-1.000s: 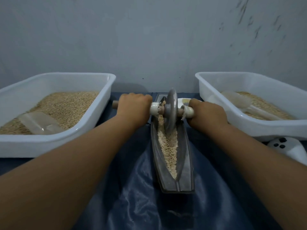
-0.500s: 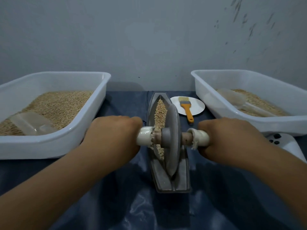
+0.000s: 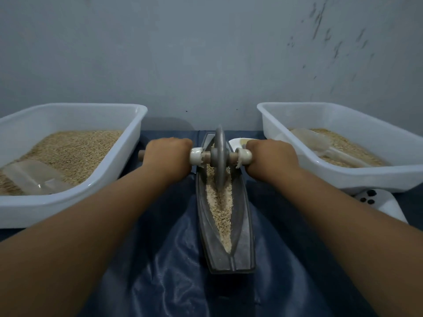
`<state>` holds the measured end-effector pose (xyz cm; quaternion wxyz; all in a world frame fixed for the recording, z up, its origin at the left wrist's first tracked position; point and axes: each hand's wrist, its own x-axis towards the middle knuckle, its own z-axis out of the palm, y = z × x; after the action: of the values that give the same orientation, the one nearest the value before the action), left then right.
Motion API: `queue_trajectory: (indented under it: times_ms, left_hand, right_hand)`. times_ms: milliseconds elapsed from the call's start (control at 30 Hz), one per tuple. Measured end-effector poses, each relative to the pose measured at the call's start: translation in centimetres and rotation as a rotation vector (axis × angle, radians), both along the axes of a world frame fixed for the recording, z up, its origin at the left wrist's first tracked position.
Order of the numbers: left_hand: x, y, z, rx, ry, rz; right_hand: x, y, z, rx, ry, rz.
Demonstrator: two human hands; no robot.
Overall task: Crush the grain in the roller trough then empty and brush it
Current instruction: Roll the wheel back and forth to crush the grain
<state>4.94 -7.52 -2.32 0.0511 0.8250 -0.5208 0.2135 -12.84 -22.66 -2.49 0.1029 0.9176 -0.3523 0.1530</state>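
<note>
The left hand (image 3: 168, 154) and right hand (image 3: 271, 155) grip the axle of the roller wheel (image 3: 220, 156), which stands at the far end of the trough (image 3: 246, 229), hiding grain (image 3: 220, 209) beneath; fingers curl out of sight.

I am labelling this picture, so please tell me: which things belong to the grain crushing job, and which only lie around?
In use: left hand and right hand gripping the roller wheel axle, the trough, the crushed grain.

Lying about: left tub with clear scoop, right tub with scoop, white plate, white device.
</note>
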Motion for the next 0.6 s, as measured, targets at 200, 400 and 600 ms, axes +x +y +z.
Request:
queue_trajectory:
  times_ms: [200, 400, 600]
  left_hand:
    - [-3.5, 5.3, -1.1, -0.086, -0.033, -0.05]
    - [-6.0, 9.7, -0.7, -0.153, -0.083, -0.136]
    - [-3.6, 5.6, -1.2, -0.068, -0.025, -0.04]
  right_hand:
    - [-4.2, 4.7, 0.8, 0.028, 0.105, 0.03]
    - [-8.2, 8.4, 2.3, -0.047, 0.122, 0.062]
    - [-4.5, 5.0, 0.8, 0.015, 0.106, -0.007]
